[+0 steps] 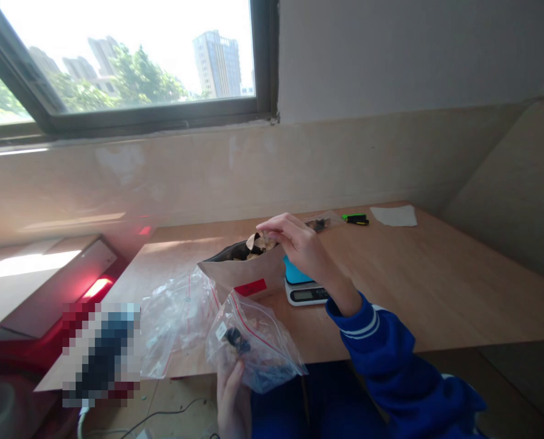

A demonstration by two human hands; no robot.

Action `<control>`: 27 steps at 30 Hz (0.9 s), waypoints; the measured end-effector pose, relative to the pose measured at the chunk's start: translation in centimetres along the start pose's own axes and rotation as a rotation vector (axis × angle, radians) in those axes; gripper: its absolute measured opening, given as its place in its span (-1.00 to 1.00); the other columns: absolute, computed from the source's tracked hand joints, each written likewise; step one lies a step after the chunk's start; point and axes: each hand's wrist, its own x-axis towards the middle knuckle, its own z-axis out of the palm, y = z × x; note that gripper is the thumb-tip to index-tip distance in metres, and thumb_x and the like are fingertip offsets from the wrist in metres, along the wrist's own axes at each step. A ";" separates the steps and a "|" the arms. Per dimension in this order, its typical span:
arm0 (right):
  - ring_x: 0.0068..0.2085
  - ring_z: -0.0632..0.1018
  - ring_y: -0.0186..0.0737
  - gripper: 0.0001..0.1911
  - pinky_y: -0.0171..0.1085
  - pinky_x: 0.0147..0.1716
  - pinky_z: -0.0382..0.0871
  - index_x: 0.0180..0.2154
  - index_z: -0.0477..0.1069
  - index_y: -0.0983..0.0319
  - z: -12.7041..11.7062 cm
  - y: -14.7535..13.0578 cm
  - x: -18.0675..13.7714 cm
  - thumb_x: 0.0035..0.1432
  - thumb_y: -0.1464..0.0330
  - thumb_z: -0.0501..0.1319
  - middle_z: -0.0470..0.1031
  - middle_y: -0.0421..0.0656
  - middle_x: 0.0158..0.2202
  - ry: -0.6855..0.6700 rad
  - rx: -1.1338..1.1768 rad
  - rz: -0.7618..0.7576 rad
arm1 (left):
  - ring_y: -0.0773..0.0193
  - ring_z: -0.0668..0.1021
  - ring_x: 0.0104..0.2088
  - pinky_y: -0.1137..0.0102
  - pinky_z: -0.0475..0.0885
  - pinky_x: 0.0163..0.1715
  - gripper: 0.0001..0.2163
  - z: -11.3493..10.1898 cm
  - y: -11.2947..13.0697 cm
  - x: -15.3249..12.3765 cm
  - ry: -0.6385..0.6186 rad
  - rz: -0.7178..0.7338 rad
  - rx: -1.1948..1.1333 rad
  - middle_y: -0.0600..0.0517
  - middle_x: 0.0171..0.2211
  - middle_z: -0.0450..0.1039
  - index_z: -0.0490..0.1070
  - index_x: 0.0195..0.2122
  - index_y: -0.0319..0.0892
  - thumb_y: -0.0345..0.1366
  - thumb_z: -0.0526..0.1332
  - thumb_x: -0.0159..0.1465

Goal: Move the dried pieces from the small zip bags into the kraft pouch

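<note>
My left hand (231, 390) grips the lower edge of a clear zip bag (272, 350) at the table's front edge. Inside that bag is a small dark clump (237, 340) beside a white label. Farther back stands an open pouch (226, 274) with a red label (250, 287). Pale and black curled pieces, like dried wood ear fungus (254, 242), show at its mouth. Over that mouth my right hand (296, 242) has its fingers bent and pinched at the pieces; the palm side is hidden.
Another clear zip bag (175, 317) lies at the left. Just right of the pouch is a white kitchen scale (306, 297) with a blue top. Behind are a bag with dark pieces (317, 224), a green and black cutter (356, 219) and white paper (395, 215).
</note>
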 end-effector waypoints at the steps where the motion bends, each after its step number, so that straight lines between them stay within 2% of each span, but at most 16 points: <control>1: -0.08 0.52 -0.25 -0.77 -0.23 -0.03 0.41 -0.09 0.44 0.18 -0.1 0.2 0.0 0.37 0.40 0.02 0.50 -0.12 -0.16 0.005 -0.002 -0.002 | 0.00 0.53 0.03 0.29 0.51 -0.08 -0.41 0.0 0.0 0.0 -0.002 0.000 -0.001 -0.12 0.09 0.45 0.35 0.18 -0.04 -0.25 0.33 0.07; 7: -0.11 0.52 -0.23 -0.80 -0.22 -0.05 0.37 -0.18 0.48 0.18 -0.8 0.4 -0.4 0.36 0.36 0.07 0.55 -0.14 -0.18 -0.148 -0.080 -0.064 | -0.05 0.51 0.06 0.20 0.49 -0.05 -0.36 -0.5 0.0 0.5 -0.016 -0.028 0.009 -0.11 0.07 0.47 0.32 0.21 -0.04 -0.24 0.35 0.05; 13: -0.14 0.52 -0.18 -0.79 -0.19 -0.06 0.32 -0.13 0.47 0.22 -1.1 0.4 -0.4 0.35 0.35 0.08 0.59 -0.12 -0.19 -0.129 -0.189 -0.017 | -0.03 0.51 0.06 0.25 0.50 -0.08 -0.37 -1.1 0.1 0.9 -0.019 -0.041 0.001 -0.10 0.08 0.46 0.33 0.19 -0.01 -0.26 0.35 0.05; 17: -0.13 0.50 -0.16 -0.78 -0.16 -0.01 0.28 -0.17 0.51 0.22 -1.6 0.2 -0.2 0.33 0.34 0.10 0.58 -0.13 -0.24 -0.200 -0.238 -0.043 | -0.01 0.57 -0.05 0.23 0.51 -0.11 -0.36 -0.6 0.4 0.7 -0.016 -0.046 -0.001 -0.12 0.06 0.47 0.31 0.20 -0.04 -0.27 0.35 0.04; 19: -0.07 0.46 -0.13 -0.76 -0.12 0.03 0.25 -0.20 0.54 0.20 -1.8 0.1 -0.3 0.33 0.31 0.10 0.54 -0.10 -0.18 -0.226 -0.280 -0.059 | 0.01 0.58 -0.08 0.25 0.52 -0.14 -0.34 -0.1 0.6 0.4 0.018 -0.036 0.005 -0.12 0.04 0.49 0.31 0.20 -0.05 -0.26 0.35 0.02; 23: 0.10 0.35 -0.06 -0.74 -0.03 0.14 0.17 -0.21 0.58 0.14 -2.1 0.1 -0.5 0.32 0.29 0.11 0.32 -0.05 0.11 -0.252 -0.338 -0.016 | 0.00 0.56 -0.03 0.29 0.53 -0.18 -0.41 1.0 0.6 -0.2 0.083 -0.001 0.037 -0.15 0.03 0.49 0.35 0.17 -0.11 -0.24 0.30 0.06; 27: 0.12 0.36 -0.04 -0.74 -0.02 0.15 0.18 -0.21 0.60 0.12 -2.2 -0.2 -0.2 0.31 0.27 0.13 0.32 -0.05 0.12 -0.377 -0.327 0.081 | 0.02 0.55 0.00 0.29 0.52 -0.15 -0.41 0.5 0.2 0.1 0.080 0.003 0.026 -0.11 0.02 0.50 0.36 0.16 -0.07 -0.25 0.32 0.04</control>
